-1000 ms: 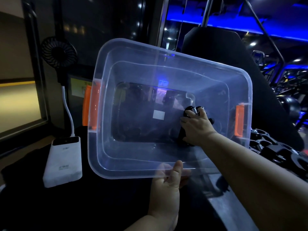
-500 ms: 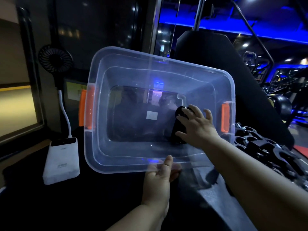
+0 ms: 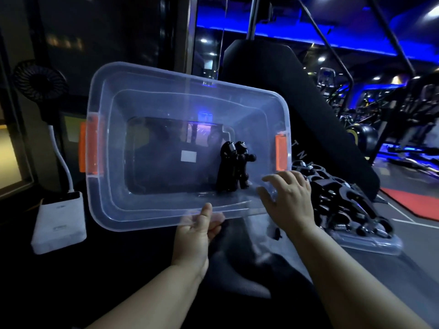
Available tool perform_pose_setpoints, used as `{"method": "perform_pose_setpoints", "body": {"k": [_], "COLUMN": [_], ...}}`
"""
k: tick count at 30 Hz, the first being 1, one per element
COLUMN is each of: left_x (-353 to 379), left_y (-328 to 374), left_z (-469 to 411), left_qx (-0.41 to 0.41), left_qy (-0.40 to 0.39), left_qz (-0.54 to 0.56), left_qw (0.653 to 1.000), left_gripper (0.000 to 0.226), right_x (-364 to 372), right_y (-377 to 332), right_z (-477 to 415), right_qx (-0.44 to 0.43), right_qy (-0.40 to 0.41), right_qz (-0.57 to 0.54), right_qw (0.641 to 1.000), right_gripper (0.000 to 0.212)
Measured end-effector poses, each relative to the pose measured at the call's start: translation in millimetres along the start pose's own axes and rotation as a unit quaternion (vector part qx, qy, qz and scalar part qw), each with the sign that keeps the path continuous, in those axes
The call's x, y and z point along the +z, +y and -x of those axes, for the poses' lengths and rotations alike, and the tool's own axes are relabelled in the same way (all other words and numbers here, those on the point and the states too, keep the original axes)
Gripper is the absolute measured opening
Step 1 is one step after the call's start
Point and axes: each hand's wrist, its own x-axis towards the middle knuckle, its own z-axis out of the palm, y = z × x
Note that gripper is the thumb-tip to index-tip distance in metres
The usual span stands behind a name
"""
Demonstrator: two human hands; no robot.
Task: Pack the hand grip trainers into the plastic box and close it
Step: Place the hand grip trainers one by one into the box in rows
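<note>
The clear plastic box (image 3: 111,148) with orange side latches is tilted up, its open side facing me. My left hand (image 3: 198,230) grips its near rim from below. Inside, at the right of the bottom, a black hand grip trainer (image 3: 234,169) stands against the box floor. My right hand (image 3: 288,198) hovers at the box's lower right corner, fingers spread and holding nothing. A pile of several more black grip trainers (image 3: 339,205) lies to the right on a clear plastic lid (image 3: 370,246).
A white power bank (image 3: 59,224) with a small black fan (image 3: 39,80) on a white stalk sits at the left. A black padded gym bench back (image 3: 273,74) rises behind the box. Gym machines stand at the far right.
My right hand has let go of the grip trainer inside the box and drawn back out toward the lower right corner. The trainer stays in the box.
</note>
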Motion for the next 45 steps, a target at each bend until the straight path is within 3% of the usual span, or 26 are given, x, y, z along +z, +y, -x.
{"method": "perform_pose_setpoints", "body": {"k": [11,18,26,35,45], "left_x": [-1.7,-5.0,-4.9,-5.8,-5.6], "left_y": [-3.4,-6.5,-5.6,-7.0,-6.5], "left_z": [-0.7,-3.4,-2.0,-3.4,-3.7], "left_qx": [0.009,0.002,-0.002,0.005,0.003], "left_qy": [-0.005,-0.005,-0.005,-0.011,-0.006], "left_qz": [-0.019,-0.027,-0.016,-0.016,-0.015], "left_qw": [1.0,1.0,1.0,1.0,1.0], "left_gripper": [0.02,0.024,0.034,0.035,0.022], "right_x": [-12.5,-8.8,-4.9,1.3,-4.4], "right_y": [38.5,42.0,44.5,57.0,51.8], "right_z": [42.0,51.0,49.5,45.9,46.7], "right_qx": [0.119,0.265,0.299,0.296,0.281], "right_qy": [-0.034,-0.099,-0.074,-0.14,-0.084], "right_qz": [0.006,-0.008,0.016,0.041,-0.013], "right_qw": [0.992,0.959,0.951,0.944,0.956], "right_gripper": [0.033,0.064,0.06,0.067,0.068]}}
